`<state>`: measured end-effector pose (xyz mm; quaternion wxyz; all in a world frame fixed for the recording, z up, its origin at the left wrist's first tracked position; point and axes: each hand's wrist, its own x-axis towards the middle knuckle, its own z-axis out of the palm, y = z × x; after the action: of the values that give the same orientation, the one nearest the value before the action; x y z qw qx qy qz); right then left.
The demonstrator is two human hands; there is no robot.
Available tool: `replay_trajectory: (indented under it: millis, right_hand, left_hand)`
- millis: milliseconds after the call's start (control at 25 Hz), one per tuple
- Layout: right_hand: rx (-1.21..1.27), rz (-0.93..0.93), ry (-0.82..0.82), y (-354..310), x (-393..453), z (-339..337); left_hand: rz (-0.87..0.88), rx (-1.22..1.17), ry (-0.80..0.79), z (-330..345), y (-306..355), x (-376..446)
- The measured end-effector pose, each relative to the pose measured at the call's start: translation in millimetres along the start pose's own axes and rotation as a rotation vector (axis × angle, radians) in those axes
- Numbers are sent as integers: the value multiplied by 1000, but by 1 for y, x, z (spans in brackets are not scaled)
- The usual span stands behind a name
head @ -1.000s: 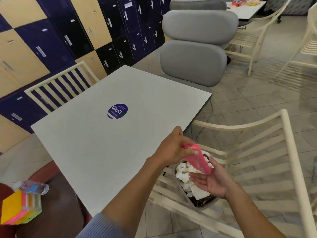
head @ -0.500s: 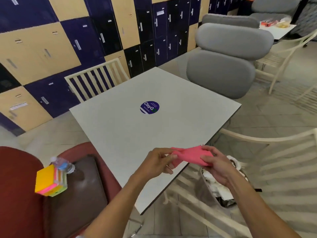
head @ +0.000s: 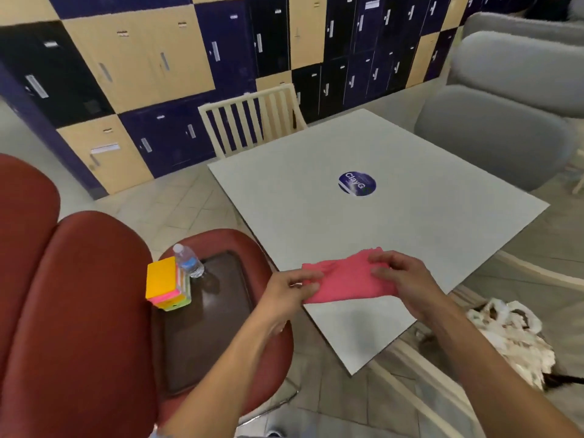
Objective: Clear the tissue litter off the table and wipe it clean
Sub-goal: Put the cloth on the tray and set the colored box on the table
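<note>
Both hands pinch pink cloth (head: 347,281) at its ends: left hand (head: 289,287), right hand (head: 403,276). Cloth bunched, low middle of frame, over table (head: 410,222) edge. Risk: bunched cloth wipes badly, or slips off edge.

Cloth (head: 344,281) over table (head: 410,235) near edge; bottle (head: 189,260) left on seat (head: 202,314).
</note>
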<state>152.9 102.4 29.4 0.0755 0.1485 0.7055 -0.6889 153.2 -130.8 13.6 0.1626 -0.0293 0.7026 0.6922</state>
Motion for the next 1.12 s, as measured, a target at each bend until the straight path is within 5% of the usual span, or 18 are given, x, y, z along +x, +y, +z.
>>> replay_trajectory:
  millis: [240,600,1120]
  right_hand:
    - [-215,3,-155,22,3,109]
    - [-559,-109,-449,91,36,252]
    - [-780,-34,-500,251,72,373]
  left_hand:
    - [-14,-30,195,-99,-42,-27]
    - [-123,408,506,-216,-115,-66]
    - [-396,502,585,-303,-273,-52]
